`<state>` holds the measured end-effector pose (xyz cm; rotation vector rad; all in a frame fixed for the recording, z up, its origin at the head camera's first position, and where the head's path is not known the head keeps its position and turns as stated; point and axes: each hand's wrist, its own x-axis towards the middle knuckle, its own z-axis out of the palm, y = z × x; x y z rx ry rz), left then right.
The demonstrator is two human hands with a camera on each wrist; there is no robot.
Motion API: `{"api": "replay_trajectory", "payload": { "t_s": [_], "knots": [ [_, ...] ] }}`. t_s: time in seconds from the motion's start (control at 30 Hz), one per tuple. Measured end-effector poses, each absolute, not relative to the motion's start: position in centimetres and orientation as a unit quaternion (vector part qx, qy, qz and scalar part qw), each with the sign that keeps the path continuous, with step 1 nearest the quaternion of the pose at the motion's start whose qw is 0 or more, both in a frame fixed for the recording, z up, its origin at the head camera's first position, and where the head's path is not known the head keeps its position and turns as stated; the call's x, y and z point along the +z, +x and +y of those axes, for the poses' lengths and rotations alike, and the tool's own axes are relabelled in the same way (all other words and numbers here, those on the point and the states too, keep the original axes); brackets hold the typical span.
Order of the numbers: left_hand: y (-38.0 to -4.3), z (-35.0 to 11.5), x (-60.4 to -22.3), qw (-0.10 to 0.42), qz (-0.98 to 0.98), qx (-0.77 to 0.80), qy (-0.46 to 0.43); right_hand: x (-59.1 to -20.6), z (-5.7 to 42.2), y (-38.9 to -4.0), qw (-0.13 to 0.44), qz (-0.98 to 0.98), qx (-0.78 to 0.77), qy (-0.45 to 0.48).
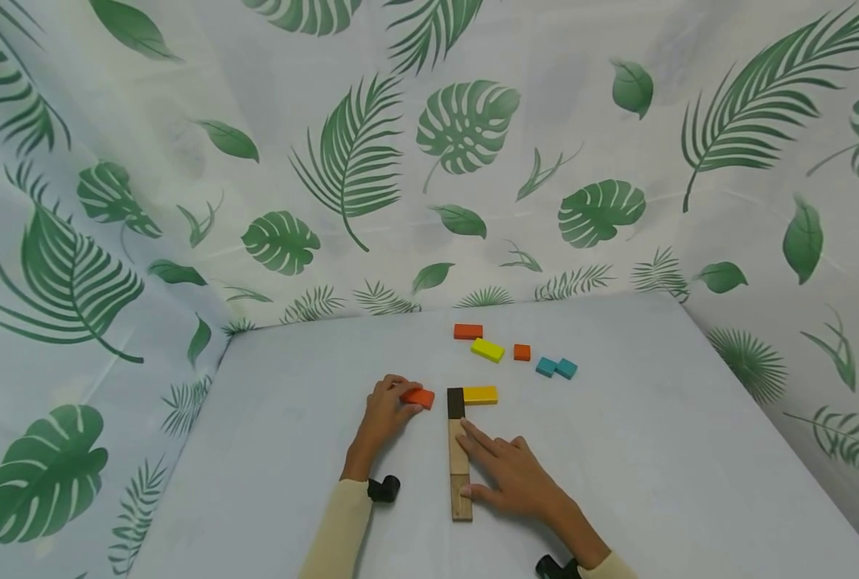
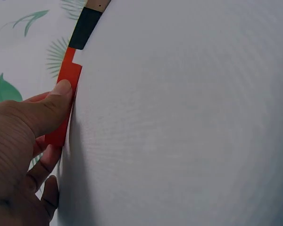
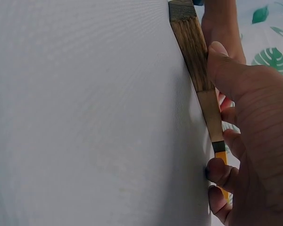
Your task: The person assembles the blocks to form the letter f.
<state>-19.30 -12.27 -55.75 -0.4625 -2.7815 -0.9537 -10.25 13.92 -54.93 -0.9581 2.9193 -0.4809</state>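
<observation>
My left hand (image 1: 384, 414) pinches an orange-red block (image 1: 419, 398) between thumb and fingers, close over the white table. In the left wrist view the thumb lies along that block's near face. Just to its right stands a straight row of blocks: a black block (image 1: 456, 404) at the far end, a light wooden block (image 1: 458, 452) in the middle and a brown wooden block (image 1: 462, 500) nearest. A yellow block (image 1: 482, 395) extends rightward from the black one. My right hand (image 1: 519, 478) rests along the row's right side, fingertips at the light block, thumb at the brown one.
Farther back on the white table (image 1: 654, 450) lie a red block (image 1: 468, 331), a lime-yellow block (image 1: 487, 350), a small orange block (image 1: 521, 352) and two blue blocks (image 1: 546, 367). A leaf-printed cloth (image 1: 371, 281) hangs behind and beside the table.
</observation>
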Motion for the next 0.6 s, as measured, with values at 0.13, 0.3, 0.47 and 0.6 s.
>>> {"api": "replay_trajectory", "payload": {
  "t_s": [0.13, 0.3, 0.47, 0.6],
  "knots": [
    [-19.38, -12.07, -55.62, 0.065, -0.921, -0.354, -0.152, -54.89, 13.93, -10.23, 0.019, 0.939, -0.158, -0.306],
    [-19.51, -11.88, -55.69, 0.045, -0.909, -0.383, -0.158, -55.02, 13.89, -10.19, 0.023, 0.940, -0.155, -0.303],
    [-19.57, -11.80, -55.61, 0.054, -0.904, -0.390, -0.167, -55.00, 13.86, -10.18, 0.006, 0.938, -0.160, -0.308],
    [-19.52, -11.80, -55.66, 0.052, -0.902, -0.398, -0.161, -55.01, 13.88, -10.11, -0.014, 0.936, -0.161, -0.312]
  ]
}}
